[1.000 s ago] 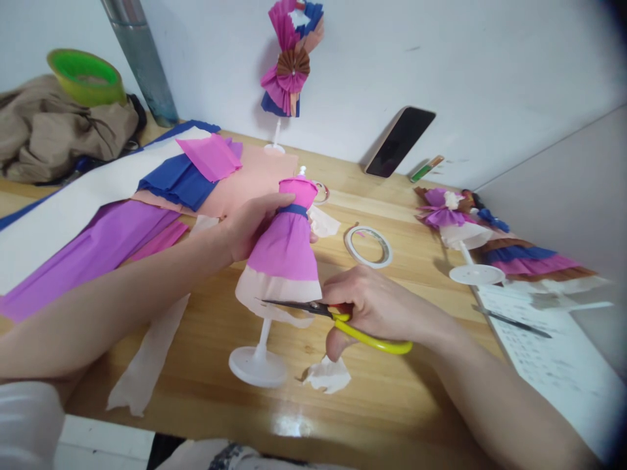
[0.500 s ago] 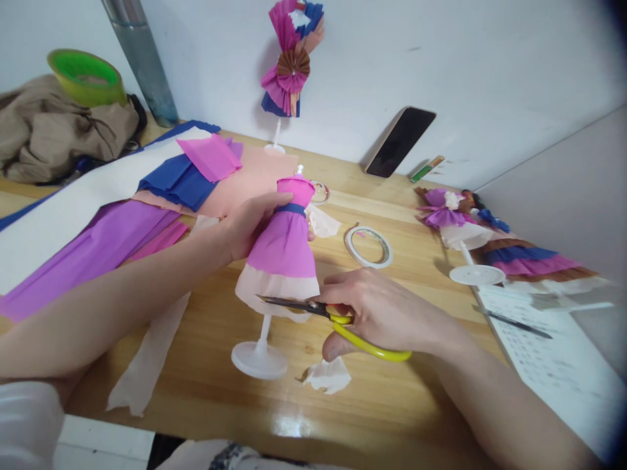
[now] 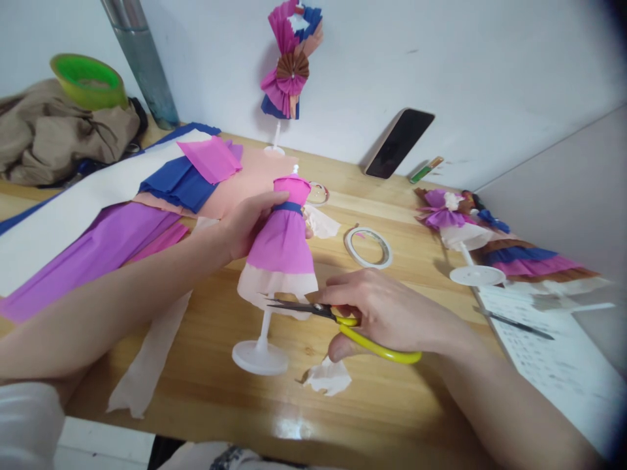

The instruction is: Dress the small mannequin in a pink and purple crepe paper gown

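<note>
My left hand is wrapped round the waist of a small mannequin in a pink and purple paper dress with a blue belt and a white lower layer. The mannequin's white round base tilts below it. In my right hand are scissors with yellow handles, their dark blades at the white hem, slightly parted at the tips. A strip of white paper hangs from the hem by the blades. A white paper scrap lies under my right hand.
Crepe paper sheets cover the left of the table. A tape roll lies beyond my right hand. Another dressed mannequin stands at the back, more on the right. A phone leans against the wall.
The scissors have shifted slightly right and down with my right hand. The mannequin's top has moved a little left, and a strip of the white hem now hangs partly separated.
</note>
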Action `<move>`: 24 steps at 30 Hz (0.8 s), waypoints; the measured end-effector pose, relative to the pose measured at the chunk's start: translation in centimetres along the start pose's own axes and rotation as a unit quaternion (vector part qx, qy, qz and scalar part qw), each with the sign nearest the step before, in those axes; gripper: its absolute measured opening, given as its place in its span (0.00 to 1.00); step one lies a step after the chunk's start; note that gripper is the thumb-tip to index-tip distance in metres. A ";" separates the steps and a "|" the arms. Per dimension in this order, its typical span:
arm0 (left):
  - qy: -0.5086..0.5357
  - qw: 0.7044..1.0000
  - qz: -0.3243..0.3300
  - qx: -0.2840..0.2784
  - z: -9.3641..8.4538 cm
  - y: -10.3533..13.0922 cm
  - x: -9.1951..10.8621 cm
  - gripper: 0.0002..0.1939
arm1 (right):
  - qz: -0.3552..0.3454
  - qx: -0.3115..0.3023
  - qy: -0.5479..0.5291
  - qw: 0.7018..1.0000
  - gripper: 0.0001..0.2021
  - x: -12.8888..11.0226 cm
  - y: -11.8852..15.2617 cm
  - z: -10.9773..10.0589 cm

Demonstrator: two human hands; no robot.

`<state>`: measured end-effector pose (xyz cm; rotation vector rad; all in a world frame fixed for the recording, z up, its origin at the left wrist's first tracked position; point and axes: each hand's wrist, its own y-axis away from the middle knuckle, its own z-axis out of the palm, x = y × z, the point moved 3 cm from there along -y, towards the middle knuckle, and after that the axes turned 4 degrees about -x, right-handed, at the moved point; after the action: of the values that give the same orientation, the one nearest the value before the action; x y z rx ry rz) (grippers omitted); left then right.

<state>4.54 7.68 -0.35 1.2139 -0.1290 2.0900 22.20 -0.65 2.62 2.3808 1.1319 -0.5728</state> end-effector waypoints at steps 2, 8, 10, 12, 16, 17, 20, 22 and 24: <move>0.001 1.000 0.002 0.003 -0.1 0.0 0.2 0.18 | 0.013 -0.008 -0.002 1.000 0.27 0.4 0.3 -0.2; 0.016 0.999 0.034 0.018 -0.6 0.2 1.5 0.19 | 0.011 -0.046 -0.038 0.998 0.31 1.2 1.1 -1.2; 0.025 0.998 0.042 0.036 -1.0 0.3 1.9 0.19 | 0.013 -0.049 -0.040 0.998 0.30 1.3 1.3 -1.5; 0.028 0.997 0.051 0.051 -1.5 0.2 2.1 0.19 | 0.016 -0.045 -0.036 0.998 0.29 1.4 1.5 -1.8; 0.016 0.998 0.031 0.058 -2.0 0.0 1.8 0.17 | 0.020 -0.034 -0.038 0.998 0.27 1.4 1.9 -2.3; 0.008 0.998 0.020 0.060 -2.0 0.0 1.6 0.17 | 0.025 -0.032 -0.036 0.999 0.27 1.3 2.0 -2.4; -0.013 0.997 -0.004 0.072 -1.9 -0.1 1.3 0.15 | 0.057 -0.026 -0.006 0.998 0.27 1.4 1.9 -2.5; -0.021 0.997 -0.018 0.077 -1.7 -0.1 1.2 0.16 | 0.081 -0.029 0.011 0.996 0.27 1.4 1.8 -2.4; -0.028 0.997 -0.026 0.070 -1.3 0.0 1.1 0.16 | 0.098 -0.037 0.009 0.994 0.28 1.4 1.6 -2.3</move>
<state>3.24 8.84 -0.22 1.3462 0.0236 2.0489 24.68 0.59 4.04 2.4021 0.8960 -0.4358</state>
